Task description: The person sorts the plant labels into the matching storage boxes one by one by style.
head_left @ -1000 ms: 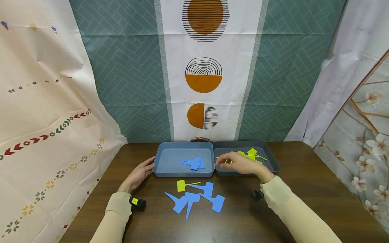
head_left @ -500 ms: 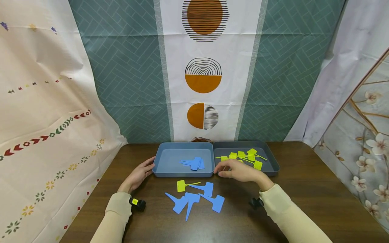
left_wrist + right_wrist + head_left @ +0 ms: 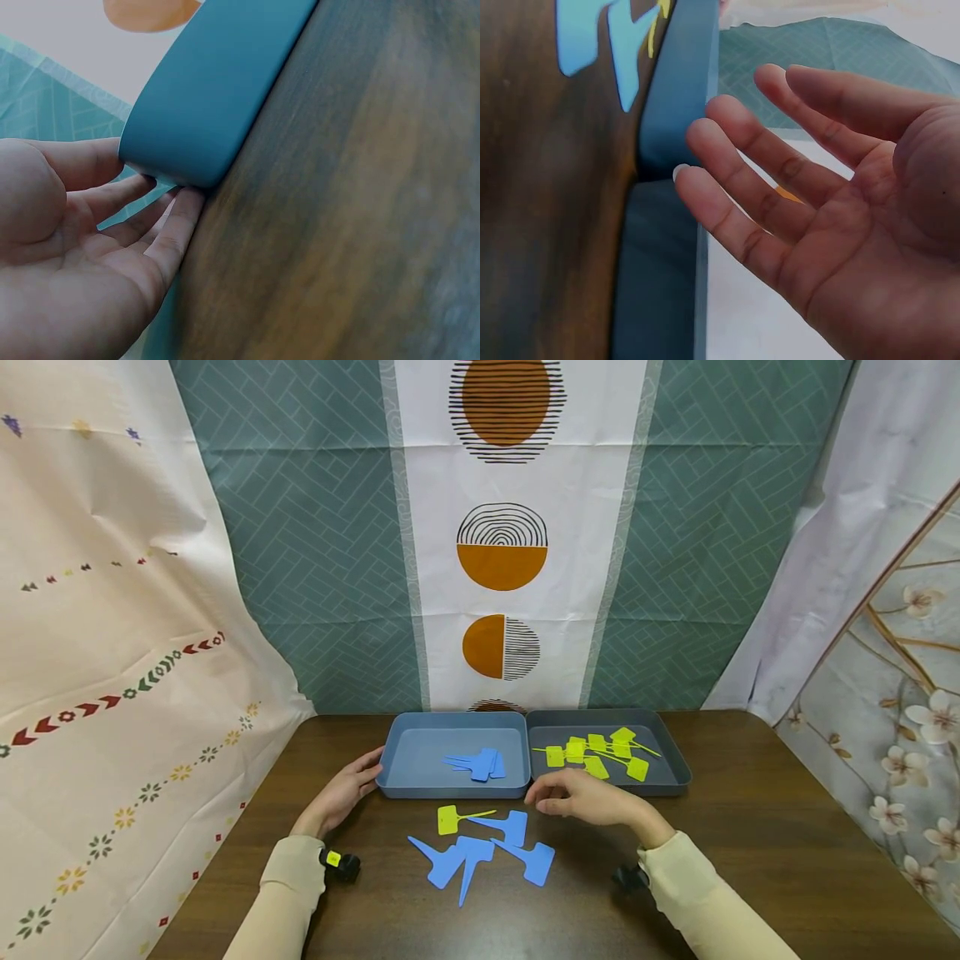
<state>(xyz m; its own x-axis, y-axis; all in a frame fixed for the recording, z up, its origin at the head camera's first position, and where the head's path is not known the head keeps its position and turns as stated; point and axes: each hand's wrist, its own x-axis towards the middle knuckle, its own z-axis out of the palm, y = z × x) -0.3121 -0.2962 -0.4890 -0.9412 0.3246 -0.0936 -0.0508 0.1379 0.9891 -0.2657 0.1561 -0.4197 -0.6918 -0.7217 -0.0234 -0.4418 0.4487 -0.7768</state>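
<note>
My left hand (image 3: 341, 793) rests its fingertips against the left end of the blue tray (image 3: 420, 752); the left wrist view shows them touching the tray's corner (image 3: 195, 112). Some blue T-shaped plant labels (image 3: 480, 763) lie inside that tray. My right hand (image 3: 585, 797) hovers over the table just in front of the dark grey tray (image 3: 667, 768), fingers loosely bent and holding nothing. Several yellow plant labels (image 3: 596, 767) lie in the grey tray. On the table, left of the right hand, are one yellow plant label (image 3: 447, 819) and several blue plant labels (image 3: 538, 862).
The two trays stand side by side at the back of the brown wooden table (image 3: 570, 910). Behind them hangs a green and white patterned curtain (image 3: 510, 602). A cream cloth (image 3: 135, 693) drapes at the left, a floral one (image 3: 892, 760) at the right.
My right hand has come back out of the grey tray toward the table's front, uncovering the yellow labels in it. The left hand stays at the blue tray.
</note>
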